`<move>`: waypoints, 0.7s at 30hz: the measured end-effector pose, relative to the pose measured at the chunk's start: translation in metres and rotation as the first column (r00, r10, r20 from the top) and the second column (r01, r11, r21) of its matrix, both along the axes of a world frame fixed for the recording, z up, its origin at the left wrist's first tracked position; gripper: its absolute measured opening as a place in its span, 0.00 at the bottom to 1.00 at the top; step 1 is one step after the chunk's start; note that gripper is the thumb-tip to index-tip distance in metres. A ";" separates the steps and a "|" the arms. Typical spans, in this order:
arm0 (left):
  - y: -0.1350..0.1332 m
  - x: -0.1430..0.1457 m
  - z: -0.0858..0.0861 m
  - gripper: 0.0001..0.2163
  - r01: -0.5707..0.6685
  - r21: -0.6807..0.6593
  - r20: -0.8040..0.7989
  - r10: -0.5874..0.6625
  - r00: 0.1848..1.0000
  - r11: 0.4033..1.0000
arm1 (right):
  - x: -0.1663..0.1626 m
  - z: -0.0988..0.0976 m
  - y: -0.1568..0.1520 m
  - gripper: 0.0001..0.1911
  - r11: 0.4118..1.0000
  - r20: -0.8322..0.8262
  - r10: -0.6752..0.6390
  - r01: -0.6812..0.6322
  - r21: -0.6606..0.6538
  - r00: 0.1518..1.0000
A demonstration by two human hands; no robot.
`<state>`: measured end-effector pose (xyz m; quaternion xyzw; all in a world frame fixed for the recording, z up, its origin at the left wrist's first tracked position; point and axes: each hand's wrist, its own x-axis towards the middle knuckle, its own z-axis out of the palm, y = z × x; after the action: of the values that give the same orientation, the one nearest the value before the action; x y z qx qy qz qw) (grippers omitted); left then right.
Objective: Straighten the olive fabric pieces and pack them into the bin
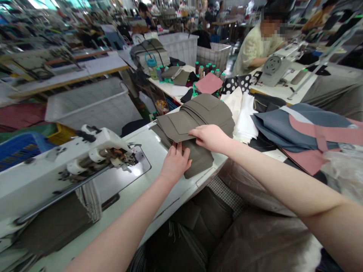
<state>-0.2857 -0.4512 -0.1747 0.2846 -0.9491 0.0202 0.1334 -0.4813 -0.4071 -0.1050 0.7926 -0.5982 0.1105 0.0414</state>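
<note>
A fanned stack of grey-brown fabric pocket pieces (pixel 198 113) lies on the white sewing table (pixel 159 158), to the right of the sewing machine (pixel 65 162). My right hand (pixel 210 138) pinches the near edge of the top pieces, thumb on top and fingers tucked beneath. My left hand (pixel 176 163) rests flat on a lower grey-brown piece (pixel 200 160) at the table's front edge, its fingertips under the raised pieces.
Blue and pink fabric (pixel 306 128) and white cloth (pixel 244 113) are heaped to the right. Dark fabric fills a bin (pixel 198 226) below the table edge. White baskets (pixel 181 47), thread spools (pixel 208 70) and a seated person (pixel 258 45) are beyond.
</note>
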 end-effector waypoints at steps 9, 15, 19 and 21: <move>-0.002 -0.011 0.009 0.22 -0.004 -0.109 0.122 0.017 0.992 0.994 | -0.003 0.002 0.004 0.15 1.000 -0.024 0.008 -0.008 -0.018 1.000; 0.013 0.016 0.008 0.20 0.158 -0.140 0.193 -0.130 0.973 0.977 | 0.008 -0.016 0.041 0.17 0.999 -0.057 0.042 -0.041 0.016 0.998; 0.024 0.026 -0.002 0.17 0.203 -0.141 0.162 -0.179 0.970 0.969 | 0.019 -0.033 0.059 0.26 0.998 -0.113 0.064 -0.061 0.033 0.991; 0.026 0.027 -0.006 0.16 0.202 -0.127 0.133 -0.185 0.974 0.971 | 0.019 -0.034 0.060 0.36 0.997 -0.118 0.075 -0.072 0.029 0.990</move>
<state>-0.2583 -0.4249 -0.1804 0.1787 -0.9749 0.0907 0.0970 -0.4624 -0.3470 -0.1391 0.8198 -0.5663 0.0570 0.0630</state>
